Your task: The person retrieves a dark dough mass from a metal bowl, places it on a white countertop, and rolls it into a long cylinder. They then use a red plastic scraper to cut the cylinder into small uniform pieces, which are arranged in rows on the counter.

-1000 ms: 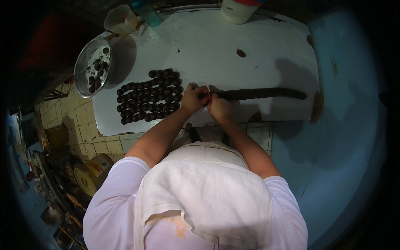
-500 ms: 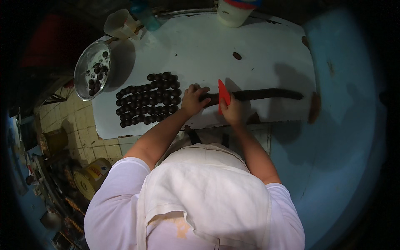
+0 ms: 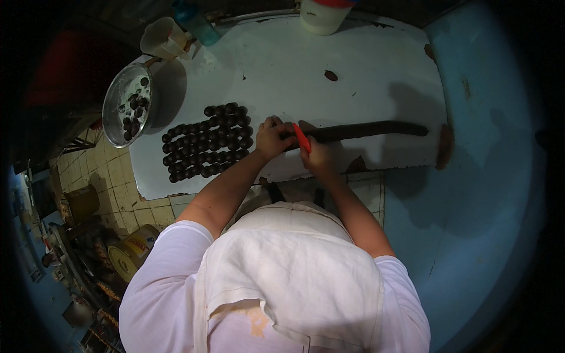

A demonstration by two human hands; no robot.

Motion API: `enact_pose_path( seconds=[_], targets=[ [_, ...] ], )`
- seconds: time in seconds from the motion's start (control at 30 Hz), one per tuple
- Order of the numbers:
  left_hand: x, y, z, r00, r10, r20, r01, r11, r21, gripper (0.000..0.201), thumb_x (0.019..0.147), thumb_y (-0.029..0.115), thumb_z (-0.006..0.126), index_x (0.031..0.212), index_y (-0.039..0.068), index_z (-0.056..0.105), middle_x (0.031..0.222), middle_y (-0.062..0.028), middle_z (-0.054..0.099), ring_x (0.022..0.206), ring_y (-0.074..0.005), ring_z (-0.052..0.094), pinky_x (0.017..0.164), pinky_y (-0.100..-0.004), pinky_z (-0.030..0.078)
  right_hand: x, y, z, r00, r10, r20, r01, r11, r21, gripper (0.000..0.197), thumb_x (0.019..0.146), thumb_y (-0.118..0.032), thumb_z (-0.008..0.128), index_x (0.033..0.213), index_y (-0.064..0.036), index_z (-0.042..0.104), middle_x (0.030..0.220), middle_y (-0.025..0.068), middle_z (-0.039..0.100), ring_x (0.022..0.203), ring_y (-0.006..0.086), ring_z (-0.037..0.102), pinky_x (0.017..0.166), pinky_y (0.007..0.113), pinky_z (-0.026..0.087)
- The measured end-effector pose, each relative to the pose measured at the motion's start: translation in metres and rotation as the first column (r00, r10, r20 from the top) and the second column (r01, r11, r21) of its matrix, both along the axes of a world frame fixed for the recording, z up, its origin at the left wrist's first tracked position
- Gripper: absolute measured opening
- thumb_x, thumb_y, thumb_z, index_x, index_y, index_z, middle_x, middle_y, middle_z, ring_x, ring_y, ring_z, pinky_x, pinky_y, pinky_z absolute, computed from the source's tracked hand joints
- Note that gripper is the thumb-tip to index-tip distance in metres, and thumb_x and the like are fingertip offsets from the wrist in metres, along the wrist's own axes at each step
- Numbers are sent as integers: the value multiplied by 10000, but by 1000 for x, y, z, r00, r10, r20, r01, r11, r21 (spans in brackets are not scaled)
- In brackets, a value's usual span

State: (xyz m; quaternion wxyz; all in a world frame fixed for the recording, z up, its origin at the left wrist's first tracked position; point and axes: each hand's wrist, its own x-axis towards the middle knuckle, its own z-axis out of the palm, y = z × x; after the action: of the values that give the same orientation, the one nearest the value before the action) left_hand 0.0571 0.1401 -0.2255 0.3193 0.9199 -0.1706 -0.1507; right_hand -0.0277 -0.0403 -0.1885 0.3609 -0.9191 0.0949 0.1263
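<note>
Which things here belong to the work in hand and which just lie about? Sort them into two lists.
In the work: red scraper, in the right hand; long dark roll, at the left hand; rows of dark balls; probably the round bowl holding similar balls.

Apparently lying about: teal bottle; plastic jug; white tub; labelled yellow container.

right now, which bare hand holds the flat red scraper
The right hand grips that scraper; the left hand, without one, is at the long, dark brown roll.
</note>
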Motion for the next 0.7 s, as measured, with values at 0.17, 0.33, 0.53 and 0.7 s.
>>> enact_pose_path(
  seconds=[0.17, 0.33, 0.53, 0.7],
  targets=[
    [-1, 0, -6, 1000, 1, 31, -1, 1000, -10, 380, 777, 434, 820, 1115, 265, 781, 1228, -107, 582, 1188, -354, 548, 1034, -448, 457, 17, 17, 16, 994, 59, -91, -72, 986, -149, 209, 955, -221, 597, 1068, -46, 608, 919, 241, 726, 891, 446, 713, 813, 584, 556],
    [-1, -9, -5, 999, 50, 4, -50, 999, -2, 359, 757, 441, 829, 1065, 268, 767, 1244, -63, 575, 1198, -341, 542, 1033, -455, 475, 30, 20, -6, 978, 106, -179, -149, 958, -246, 198, 963, -216, 592, 1076, -55, 610, 947, 238, 733, 909, 447, 716, 827, 581, 560],
    [1, 4, -17, 996, -4, 94, 9, 998, -55, 475, 799, 427, 810, 1246, 292, 726, 1269, -101, 592, 1212, -371, 546, 1055, -459, 444, 24, 7, -3, 999, 33, 23, -32, 997, -70, 255, 929, -225, 637, 1086, -24, 629, 917, 248, 719, 866, 473, 695, 791, 581, 551],
    [-1, -11, 7, 997, 37, -61, -38, 999, -28, 447, 800, 486, 817, 1219, 355, 729, 1315, -76, 551, 1271, -360, 520, 1068, -507, 441, 4, -21, 4, 952, -166, 258, 176, 984, -18, 279, 907, -246, 678, 1086, -32, 656, 840, 246, 705, 803, 475, 687, 719, 569, 541]
  ],
)
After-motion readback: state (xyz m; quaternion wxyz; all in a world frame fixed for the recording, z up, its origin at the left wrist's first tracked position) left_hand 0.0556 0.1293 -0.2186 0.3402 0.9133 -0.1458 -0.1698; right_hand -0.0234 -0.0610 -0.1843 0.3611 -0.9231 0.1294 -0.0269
